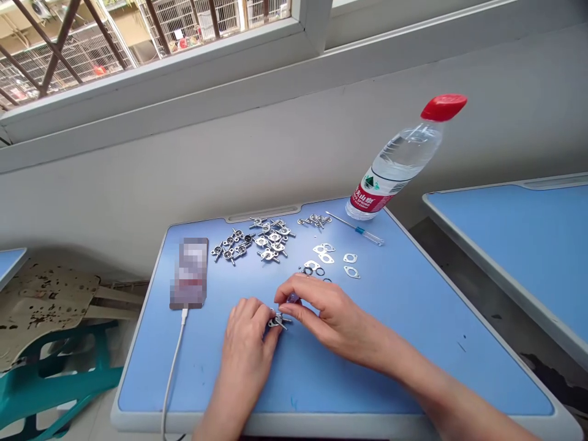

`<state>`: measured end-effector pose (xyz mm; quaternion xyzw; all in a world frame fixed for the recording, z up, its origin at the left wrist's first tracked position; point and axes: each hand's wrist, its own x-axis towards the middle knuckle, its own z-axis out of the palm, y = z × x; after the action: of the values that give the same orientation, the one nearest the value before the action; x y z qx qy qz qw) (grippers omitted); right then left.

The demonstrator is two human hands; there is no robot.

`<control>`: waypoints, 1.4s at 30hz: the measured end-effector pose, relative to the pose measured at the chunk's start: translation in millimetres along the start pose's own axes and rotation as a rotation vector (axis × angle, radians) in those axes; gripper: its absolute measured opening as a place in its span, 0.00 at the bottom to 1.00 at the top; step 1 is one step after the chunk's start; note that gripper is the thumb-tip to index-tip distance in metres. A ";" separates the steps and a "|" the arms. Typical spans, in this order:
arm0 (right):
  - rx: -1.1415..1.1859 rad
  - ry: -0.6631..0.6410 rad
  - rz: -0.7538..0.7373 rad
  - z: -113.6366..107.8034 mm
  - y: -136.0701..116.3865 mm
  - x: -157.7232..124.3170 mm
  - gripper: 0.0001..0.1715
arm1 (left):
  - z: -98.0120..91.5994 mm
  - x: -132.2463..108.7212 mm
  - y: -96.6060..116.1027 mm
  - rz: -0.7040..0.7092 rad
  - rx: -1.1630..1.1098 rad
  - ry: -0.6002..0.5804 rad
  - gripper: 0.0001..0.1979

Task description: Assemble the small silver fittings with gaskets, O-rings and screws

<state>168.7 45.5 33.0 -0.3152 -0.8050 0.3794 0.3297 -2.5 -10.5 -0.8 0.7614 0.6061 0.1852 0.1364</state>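
Note:
My left hand [245, 334] and my right hand [316, 312] meet low on the blue desktop [349, 361]. A small metal fitting [276, 321] sits between them, pinched by my left fingertips. My right fingers hold a small purple object [293, 298], mostly hidden, right above the fitting. Beyond my hands lie several similar metal fittings [269, 240], several flat metal gaskets [325, 252] and several black rubber rings [307, 271]. A thin screwdriver with a clear handle [356, 229] rests at the far edge.
A blurred phone [189, 272] lies left of my hands, its white charging cable [174, 361] running over the near edge. A water bottle with a red cap [395, 165] stands at the far corner. Another blue desk [505, 245] stands at right, a stool [46, 324] at left.

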 end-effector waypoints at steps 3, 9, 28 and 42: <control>-0.001 -0.013 -0.007 0.1 -1.0 0.0 0.09 | 0.2 -0.2 0.5 -0.005 0.019 0.000 0.08; -0.041 -0.042 -0.051 0.2 -2.6 1.4 0.10 | 1.5 -0.9 -0.3 -0.004 0.021 0.005 0.07; -0.335 0.000 -0.303 3.8 0.4 -2.9 0.15 | 3.5 -1.6 -0.6 -0.040 -0.026 -0.027 0.07; -0.307 0.016 -0.193 9.7 1.9 -4.1 0.15 | 5.7 -2.2 -0.9 -0.041 -0.024 -0.019 0.09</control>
<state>164.1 39.4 25.5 -0.2861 -0.8774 0.2160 0.3188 -1.2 -12.4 -6.5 0.7490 0.6178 0.1822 0.1549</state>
